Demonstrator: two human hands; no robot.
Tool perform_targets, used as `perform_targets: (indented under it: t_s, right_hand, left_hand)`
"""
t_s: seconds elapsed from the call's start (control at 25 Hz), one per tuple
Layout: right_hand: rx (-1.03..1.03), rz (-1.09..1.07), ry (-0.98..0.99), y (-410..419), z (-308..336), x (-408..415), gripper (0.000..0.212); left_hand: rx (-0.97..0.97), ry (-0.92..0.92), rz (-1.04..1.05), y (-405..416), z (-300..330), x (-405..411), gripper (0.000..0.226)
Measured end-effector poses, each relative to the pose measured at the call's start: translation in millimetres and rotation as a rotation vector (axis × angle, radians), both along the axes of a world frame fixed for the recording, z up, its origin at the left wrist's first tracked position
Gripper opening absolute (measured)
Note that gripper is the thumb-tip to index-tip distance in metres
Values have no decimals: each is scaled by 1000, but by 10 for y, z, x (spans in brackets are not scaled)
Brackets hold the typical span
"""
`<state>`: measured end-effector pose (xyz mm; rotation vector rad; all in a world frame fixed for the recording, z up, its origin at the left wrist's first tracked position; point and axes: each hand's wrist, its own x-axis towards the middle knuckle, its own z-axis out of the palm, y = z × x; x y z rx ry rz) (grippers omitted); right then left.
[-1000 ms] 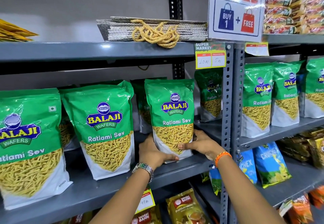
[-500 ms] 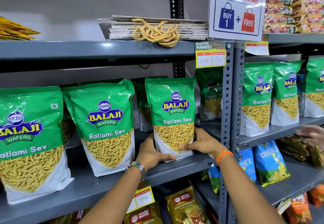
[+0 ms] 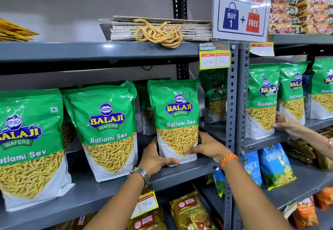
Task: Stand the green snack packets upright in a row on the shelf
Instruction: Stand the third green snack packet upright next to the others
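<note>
We saw the grey shelf carrying a front row of green snack packets: the far-left packet and the second packet stood upright, with more green packets set further back. The third packet was the one in hand, standing upright on the shelf close to the front edge, near the upright post.

The left hand cupped its lower left corner, thumb across the white base. The right hand wrapped the lower right edge, thumb pressed on the front, fingers behind. Both hands were closed on that packet, low down, so the packet rose above the grip with its top free.

We judged the step as squaring and settling this packet. To do it well, we would flatten the base on the shelf, line the front face up with the second packet, leave an even gap, then let go gently so the top-heavy pouch would not tip.

On the next bay, another person's hand touched a green packet; not ours.
</note>
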<state>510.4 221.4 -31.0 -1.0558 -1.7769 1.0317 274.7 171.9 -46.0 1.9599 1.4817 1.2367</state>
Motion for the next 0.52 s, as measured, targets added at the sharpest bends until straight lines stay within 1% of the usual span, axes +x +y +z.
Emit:
perform_targets:
  t_s: [0.24,0.4,0.44,0.48,0.52]
  right_hand:
    - [19,-38,7,-15,-20,-68,80]
    - [-3,-29,37,-65,-19,-90,80]
    - [-9,-23,90,-83,25,-85,80]
    - [-23,-25,202,-95,99,-86,79]
    - [-37,-27,355,-100,215,-95,76]
  left_hand:
    - [-38,-23,23,-13,19,-25,94]
    - [-61,-13,53,-18,28,-42,93]
    - [-68,-3,63,-20,40,-36,96]
    - [-75,5,70,-12,48,-32,99]
    - [-81,9,75,-4,48,-27,102]
